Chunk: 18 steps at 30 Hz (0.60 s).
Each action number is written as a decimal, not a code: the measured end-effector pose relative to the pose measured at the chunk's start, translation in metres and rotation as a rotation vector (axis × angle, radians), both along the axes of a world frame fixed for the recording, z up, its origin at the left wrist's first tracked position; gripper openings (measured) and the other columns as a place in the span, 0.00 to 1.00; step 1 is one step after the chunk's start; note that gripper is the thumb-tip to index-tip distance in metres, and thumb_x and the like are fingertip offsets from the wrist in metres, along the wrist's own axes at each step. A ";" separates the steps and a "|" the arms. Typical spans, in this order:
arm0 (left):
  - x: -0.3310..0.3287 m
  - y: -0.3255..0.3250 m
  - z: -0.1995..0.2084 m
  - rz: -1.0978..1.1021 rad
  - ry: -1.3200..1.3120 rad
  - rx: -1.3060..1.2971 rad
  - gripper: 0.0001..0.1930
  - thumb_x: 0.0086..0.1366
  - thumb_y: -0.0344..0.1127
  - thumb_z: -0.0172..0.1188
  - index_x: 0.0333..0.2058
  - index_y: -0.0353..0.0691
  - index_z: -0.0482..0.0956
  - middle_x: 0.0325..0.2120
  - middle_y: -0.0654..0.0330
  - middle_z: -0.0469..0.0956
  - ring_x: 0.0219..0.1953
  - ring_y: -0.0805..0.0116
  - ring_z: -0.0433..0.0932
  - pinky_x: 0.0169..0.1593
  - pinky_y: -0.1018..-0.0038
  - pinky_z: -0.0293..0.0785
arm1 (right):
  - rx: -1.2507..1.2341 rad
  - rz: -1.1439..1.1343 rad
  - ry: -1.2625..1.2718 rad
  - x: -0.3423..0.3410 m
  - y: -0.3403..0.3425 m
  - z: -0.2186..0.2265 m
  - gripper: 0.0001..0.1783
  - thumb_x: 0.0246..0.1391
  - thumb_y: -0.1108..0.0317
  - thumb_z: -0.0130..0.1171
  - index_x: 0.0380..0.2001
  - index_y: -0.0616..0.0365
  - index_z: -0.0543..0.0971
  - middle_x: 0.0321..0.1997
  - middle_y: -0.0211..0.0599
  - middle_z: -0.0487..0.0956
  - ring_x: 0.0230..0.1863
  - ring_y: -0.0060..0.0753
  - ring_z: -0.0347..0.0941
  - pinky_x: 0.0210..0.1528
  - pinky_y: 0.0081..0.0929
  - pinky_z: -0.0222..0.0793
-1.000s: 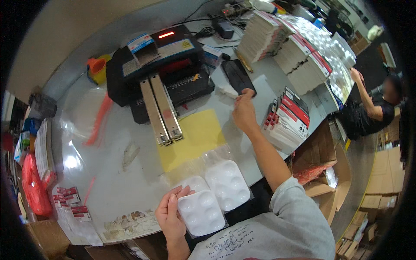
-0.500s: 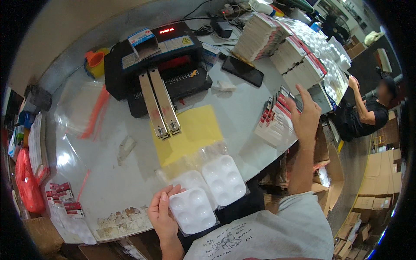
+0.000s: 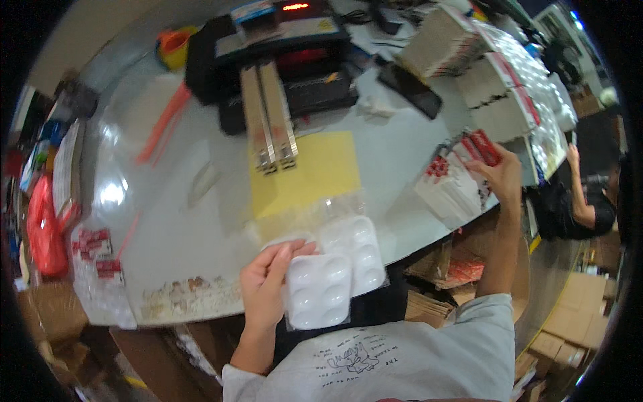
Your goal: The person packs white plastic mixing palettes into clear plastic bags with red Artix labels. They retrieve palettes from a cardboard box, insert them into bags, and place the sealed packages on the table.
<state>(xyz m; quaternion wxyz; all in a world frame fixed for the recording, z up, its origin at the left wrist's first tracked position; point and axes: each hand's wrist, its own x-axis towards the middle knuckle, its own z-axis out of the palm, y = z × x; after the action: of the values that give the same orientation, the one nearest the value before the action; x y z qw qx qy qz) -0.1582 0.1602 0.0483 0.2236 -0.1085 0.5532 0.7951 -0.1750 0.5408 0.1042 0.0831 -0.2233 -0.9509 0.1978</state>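
My left hand point(image 3: 268, 271) is closed on the edge of a white plastic paint palette point(image 3: 318, 291) with round wells, in a clear bag, at the table's front edge. Beside it, a second bagged white palette point(image 3: 358, 251) lies partly over the edge. At the right, my right hand point(image 3: 502, 175) pinches a red-and-white card point(image 3: 479, 149). Under and beside that card is a fanned pile of similar cards point(image 3: 449, 191). Motion blurs the picture, and the fingers of my left hand partly cover the palette's corner.
A black tabletop machine point(image 3: 305, 50) with two metal rails point(image 3: 268, 120) stands over a yellow sheet point(image 3: 328, 167). A phone point(image 3: 410, 88) lies near tall card stacks point(image 3: 499, 100). Clear bags point(image 3: 124, 134) lie left. Another person point(image 3: 579, 208) is at the far right.
My right hand has gone from open above the card pile to pinching a card. My left hand still holds the palette. The whole view has shifted.
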 end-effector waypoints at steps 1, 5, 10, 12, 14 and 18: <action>-0.001 0.002 0.000 0.005 -0.008 0.005 0.15 0.66 0.32 0.48 0.43 0.23 0.73 0.36 0.43 0.78 0.39 0.58 0.80 0.43 0.71 0.76 | 0.027 -0.039 0.068 -0.002 -0.022 0.008 0.25 0.38 0.61 0.70 0.41 0.62 0.79 0.31 0.37 0.82 0.27 0.21 0.76 0.35 0.20 0.71; -0.004 0.006 0.003 -0.067 0.046 -0.033 0.15 0.67 0.32 0.47 0.44 0.24 0.73 0.38 0.45 0.78 0.40 0.63 0.79 0.45 0.74 0.74 | -0.686 0.445 0.139 -0.004 -0.123 0.009 0.24 0.43 0.63 0.67 0.43 0.64 0.76 0.27 0.39 0.80 0.30 0.24 0.77 0.34 0.21 0.71; -0.004 -0.005 0.007 -0.059 0.161 -0.193 0.11 0.66 0.32 0.50 0.37 0.28 0.76 0.33 0.56 0.80 0.36 0.75 0.75 0.42 0.79 0.70 | -0.661 0.701 -0.311 -0.040 -0.180 -0.011 0.18 0.46 0.60 0.65 0.33 0.64 0.76 0.21 0.46 0.74 0.19 0.35 0.68 0.25 0.27 0.65; -0.005 -0.009 0.006 -0.030 0.185 -0.276 0.09 0.66 0.31 0.52 0.34 0.30 0.76 0.29 0.62 0.79 0.32 0.79 0.72 0.39 0.82 0.68 | -0.717 0.719 -0.325 -0.047 -0.189 -0.014 0.18 0.46 0.59 0.65 0.31 0.64 0.76 0.20 0.46 0.73 0.18 0.36 0.64 0.24 0.28 0.63; -0.008 -0.011 0.003 -0.030 0.217 -0.354 0.08 0.65 0.32 0.54 0.33 0.32 0.77 0.22 0.65 0.76 0.25 0.82 0.68 0.30 0.82 0.65 | -0.734 0.747 -0.340 -0.053 -0.193 -0.014 0.18 0.46 0.58 0.65 0.31 0.63 0.76 0.19 0.46 0.72 0.17 0.37 0.63 0.23 0.29 0.62; -0.012 -0.012 -0.001 -0.025 0.264 -0.377 0.08 0.64 0.33 0.56 0.31 0.34 0.77 0.14 0.68 0.70 0.18 0.83 0.62 0.21 0.82 0.59 | -0.706 0.796 -0.437 -0.058 -0.194 -0.009 0.18 0.46 0.58 0.65 0.31 0.62 0.76 0.19 0.46 0.72 0.18 0.37 0.66 0.24 0.29 0.63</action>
<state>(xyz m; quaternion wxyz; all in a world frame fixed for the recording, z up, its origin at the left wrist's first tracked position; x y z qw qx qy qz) -0.1700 0.1480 0.0470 0.1347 -0.0366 0.7178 0.6821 -0.2330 0.3472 0.0949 -0.2757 0.1018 -0.8332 0.4684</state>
